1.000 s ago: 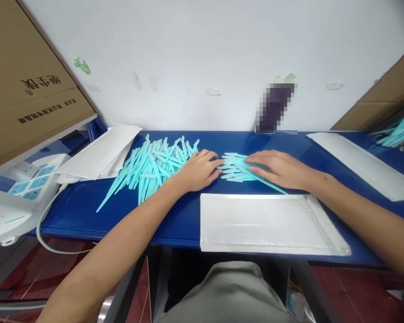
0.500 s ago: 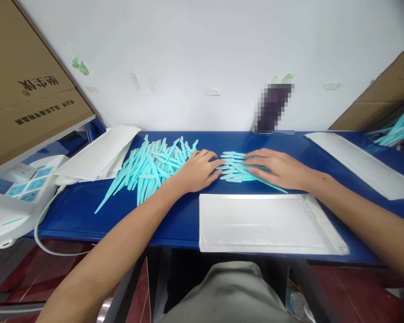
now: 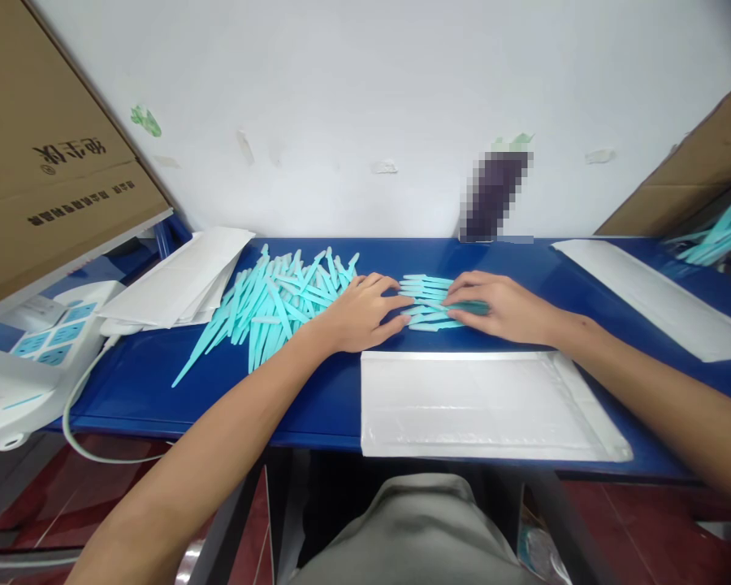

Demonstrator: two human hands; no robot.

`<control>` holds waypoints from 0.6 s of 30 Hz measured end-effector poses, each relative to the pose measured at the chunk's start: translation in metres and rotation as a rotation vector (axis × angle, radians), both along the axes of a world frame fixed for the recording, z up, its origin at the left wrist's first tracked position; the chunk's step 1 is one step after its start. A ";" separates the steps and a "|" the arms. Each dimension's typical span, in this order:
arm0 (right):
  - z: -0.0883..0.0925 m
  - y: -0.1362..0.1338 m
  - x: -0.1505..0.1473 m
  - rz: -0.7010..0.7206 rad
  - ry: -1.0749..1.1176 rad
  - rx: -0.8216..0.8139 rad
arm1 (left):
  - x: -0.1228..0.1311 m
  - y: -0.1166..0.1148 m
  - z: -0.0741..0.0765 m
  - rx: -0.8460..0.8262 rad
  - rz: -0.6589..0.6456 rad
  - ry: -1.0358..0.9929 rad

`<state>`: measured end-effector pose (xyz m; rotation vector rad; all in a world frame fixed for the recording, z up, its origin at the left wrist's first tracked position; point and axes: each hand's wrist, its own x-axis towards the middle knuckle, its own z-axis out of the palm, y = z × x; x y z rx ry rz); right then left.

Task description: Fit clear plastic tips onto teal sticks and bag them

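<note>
A small row of slim turquoise sticks with whitish tips, apparently eyebrow razors [image 3: 427,290], lies side by side on the blue table between my hands. At the row's left end, my left hand [image 3: 365,311] rests with its fingers apart, fingertips touching the tips. My right hand [image 3: 493,305] curls over the right ends, with thumb and fingers around a razor; its palm hides part of the handles. To the left of my left hand, a loose heap of the same razors [image 3: 280,301] points in mixed directions.
A white padded envelope [image 3: 475,406] lies along the front edge; another white envelope [image 3: 658,301] is at the right. White envelopes [image 3: 176,276] are stacked left, near a power strip [image 3: 61,333] with a cable. Cardboard boxes [image 3: 54,146] flank the table before a white wall.
A razor that stuck out diagonally under my right hand now lies closer in line with the row. My right fingers have curled in. My left hand has barely moved.
</note>
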<state>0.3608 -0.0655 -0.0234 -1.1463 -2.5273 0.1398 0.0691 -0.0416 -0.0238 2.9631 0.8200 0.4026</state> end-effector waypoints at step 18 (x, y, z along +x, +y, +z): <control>-0.004 0.001 0.011 -0.081 -0.137 -0.093 | 0.000 0.003 -0.003 0.062 -0.016 -0.055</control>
